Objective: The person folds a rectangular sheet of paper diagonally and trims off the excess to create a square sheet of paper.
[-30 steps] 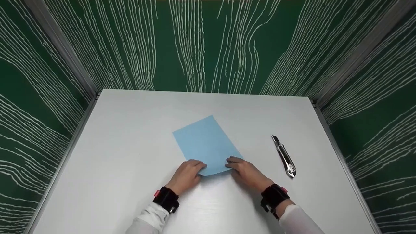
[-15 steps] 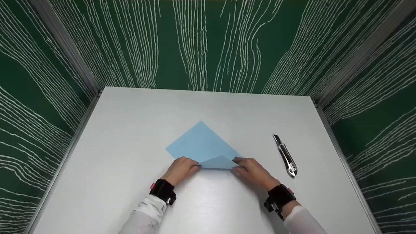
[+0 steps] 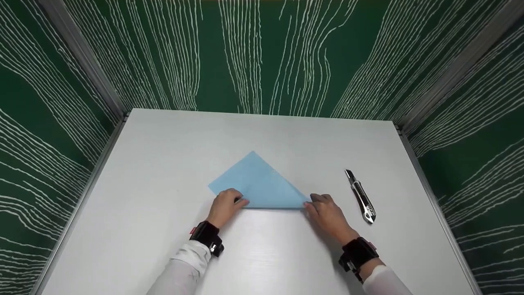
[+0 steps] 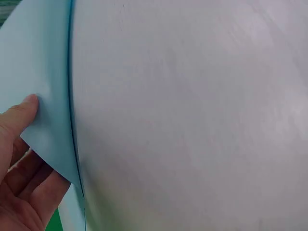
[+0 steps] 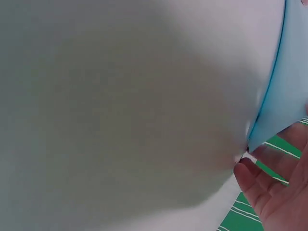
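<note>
A light blue sheet of paper [image 3: 262, 180] lies on the white table, its near part folded over away from the person along a straight front edge. At the left end of that fold my left hand [image 3: 225, 206] pinches the paper. In the left wrist view the thumb [image 4: 30, 107] lies on top of the folded layer and the other fingers are behind it. My right hand [image 3: 328, 217] pinches the paper's right corner. The right wrist view shows its fingers [image 5: 276, 161] around that corner, the thumb mostly out of frame.
A box cutter [image 3: 360, 196] with its blade end pointing away lies right of the right hand. The white table [image 3: 163, 143] is bounded by green walls [image 3: 229, 61] with white wavy lines and metal corner posts.
The paper has turned so one corner points away, and its near corner has been folded up and over. The right hand has slid right, the left hand slightly away from the person.
</note>
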`<state>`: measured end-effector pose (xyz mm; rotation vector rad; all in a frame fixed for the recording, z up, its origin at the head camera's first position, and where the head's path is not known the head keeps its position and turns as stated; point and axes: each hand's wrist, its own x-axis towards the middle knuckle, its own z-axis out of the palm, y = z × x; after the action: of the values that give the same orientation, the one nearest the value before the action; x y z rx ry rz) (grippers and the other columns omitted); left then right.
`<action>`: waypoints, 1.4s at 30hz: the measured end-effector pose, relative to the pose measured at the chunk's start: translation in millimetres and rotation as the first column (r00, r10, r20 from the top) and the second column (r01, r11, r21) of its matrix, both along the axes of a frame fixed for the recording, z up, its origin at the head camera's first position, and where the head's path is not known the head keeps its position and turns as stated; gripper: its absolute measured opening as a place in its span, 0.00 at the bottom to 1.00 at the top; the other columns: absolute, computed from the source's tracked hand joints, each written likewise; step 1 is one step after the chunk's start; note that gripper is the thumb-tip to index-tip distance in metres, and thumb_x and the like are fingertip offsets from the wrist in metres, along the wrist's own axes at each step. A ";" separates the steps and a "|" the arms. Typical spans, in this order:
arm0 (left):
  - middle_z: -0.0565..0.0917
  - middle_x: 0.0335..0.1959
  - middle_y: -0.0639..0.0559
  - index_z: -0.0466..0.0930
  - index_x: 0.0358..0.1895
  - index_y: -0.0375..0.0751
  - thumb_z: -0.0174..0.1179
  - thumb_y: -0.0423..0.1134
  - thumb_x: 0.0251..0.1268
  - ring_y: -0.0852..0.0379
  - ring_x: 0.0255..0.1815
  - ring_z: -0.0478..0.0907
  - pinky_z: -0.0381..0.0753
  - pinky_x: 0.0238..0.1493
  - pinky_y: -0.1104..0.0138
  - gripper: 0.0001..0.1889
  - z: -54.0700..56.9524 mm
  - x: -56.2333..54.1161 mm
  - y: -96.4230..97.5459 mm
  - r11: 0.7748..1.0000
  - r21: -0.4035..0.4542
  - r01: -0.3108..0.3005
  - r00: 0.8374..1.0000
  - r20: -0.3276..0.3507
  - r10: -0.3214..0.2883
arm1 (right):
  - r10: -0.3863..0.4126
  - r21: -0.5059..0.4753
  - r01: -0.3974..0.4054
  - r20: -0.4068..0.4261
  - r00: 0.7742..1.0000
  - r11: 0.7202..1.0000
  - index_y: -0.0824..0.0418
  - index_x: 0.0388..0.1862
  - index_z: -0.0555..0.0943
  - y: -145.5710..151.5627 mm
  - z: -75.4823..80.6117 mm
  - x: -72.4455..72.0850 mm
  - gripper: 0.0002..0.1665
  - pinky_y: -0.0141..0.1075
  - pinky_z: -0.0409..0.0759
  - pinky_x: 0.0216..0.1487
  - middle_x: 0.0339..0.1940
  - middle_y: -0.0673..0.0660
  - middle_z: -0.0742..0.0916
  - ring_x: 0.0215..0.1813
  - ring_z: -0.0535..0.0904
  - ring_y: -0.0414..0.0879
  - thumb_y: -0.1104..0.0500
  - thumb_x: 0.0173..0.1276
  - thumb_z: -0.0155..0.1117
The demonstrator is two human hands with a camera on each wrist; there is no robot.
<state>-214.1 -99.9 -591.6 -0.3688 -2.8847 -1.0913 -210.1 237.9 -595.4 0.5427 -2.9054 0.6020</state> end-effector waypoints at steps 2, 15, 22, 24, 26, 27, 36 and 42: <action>0.74 0.25 0.55 0.77 0.25 0.42 0.67 0.48 0.64 0.62 0.27 0.64 0.67 0.31 0.70 0.16 -0.5 -0.8 1.2 0.999 -0.036 -0.033 0.999 -0.022 0.033 | -0.020 -0.009 0.020 -0.014 1.000 1.000 0.70 0.37 0.89 1.1 -0.3 0.4 0.21 0.53 0.84 0.50 0.49 0.67 0.87 0.50 0.81 0.63 0.51 0.73 0.63; 0.77 0.19 0.52 0.75 0.23 0.41 0.71 0.46 0.60 0.62 0.22 0.65 0.66 0.25 0.70 0.17 1.7 -8.8 8.8 0.981 -0.183 -0.065 0.995 -0.086 0.050 | -0.049 -0.005 0.048 -0.168 0.985 0.999 0.69 0.37 0.89 -9.8 4.7 -2.3 0.13 0.48 0.85 0.42 0.40 0.65 0.88 0.43 0.82 0.59 0.58 0.69 0.67; 0.77 0.20 0.55 0.78 0.21 0.42 0.73 0.45 0.57 0.62 0.24 0.67 0.69 0.27 0.71 0.16 4.2 -15.6 10.2 0.968 -0.246 -0.053 0.997 -0.063 0.038 | -0.023 0.065 0.042 -0.271 0.962 0.997 0.72 0.63 0.77 -19.2 7.1 -6.3 0.31 0.52 0.81 0.59 0.56 0.71 0.83 0.59 0.78 0.66 0.58 0.65 0.72; 0.74 0.19 0.55 0.78 0.20 0.42 0.73 0.45 0.57 0.62 0.24 0.66 0.68 0.27 0.71 0.17 4.4 -16.3 10.2 0.969 -0.241 -0.046 0.998 -0.059 0.033 | 0.006 0.089 0.021 -0.294 0.956 0.996 0.70 0.70 0.71 -22.5 8.7 -7.1 0.40 0.55 0.76 0.65 0.61 0.73 0.79 0.66 0.74 0.69 0.57 0.63 0.74; 0.73 0.19 0.55 0.78 0.20 0.42 0.73 0.45 0.57 0.62 0.24 0.65 0.67 0.27 0.71 0.17 3.8 -17.1 10.0 0.971 -0.234 -0.042 0.998 -0.062 0.028 | 0.037 0.113 -0.001 -0.310 0.950 0.994 0.68 0.73 0.66 -26.2 10.4 -7.8 0.45 0.57 0.72 0.69 0.65 0.74 0.76 0.69 0.70 0.70 0.57 0.61 0.75; 0.74 0.19 0.55 0.78 0.20 0.41 0.73 0.45 0.57 0.62 0.24 0.65 0.68 0.27 0.70 0.17 3.6 -17.6 9.9 0.972 -0.230 -0.041 0.998 -0.065 0.027 | 0.054 0.126 -0.015 -0.313 0.948 0.992 0.67 0.74 0.66 -28.1 10.9 -7.8 0.46 0.57 0.71 0.70 0.66 0.74 0.75 0.70 0.69 0.70 0.58 0.60 0.76; 0.75 0.20 0.51 0.75 0.24 0.41 0.69 0.46 0.63 0.60 0.24 0.67 0.70 0.27 0.68 0.17 1.8 -22.3 4.7 0.986 -0.162 -0.042 0.994 -0.103 0.025 | 0.276 0.255 -0.190 -0.363 0.890 0.948 0.61 0.65 0.78 -44.7 -0.6 -1.1 0.32 0.55 0.79 0.62 0.70 0.69 0.75 0.69 0.72 0.66 0.61 0.60 0.75; 0.75 0.21 0.52 0.75 0.25 0.40 0.68 0.44 0.64 0.60 0.26 0.67 0.71 0.29 0.69 0.15 -0.5 -25.7 3.5 0.993 -0.111 -0.029 0.996 -0.087 0.019 | 0.297 0.281 -0.219 -0.273 0.915 0.934 0.59 0.66 0.78 -52.9 -8.0 5.4 0.30 0.54 0.80 0.58 0.64 0.65 0.80 0.63 0.77 0.61 0.54 0.66 0.71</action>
<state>-239.8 -96.4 -592.2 -0.3740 -2.8740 -0.8887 -204.7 185.0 -603.4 0.9727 -2.6351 0.1563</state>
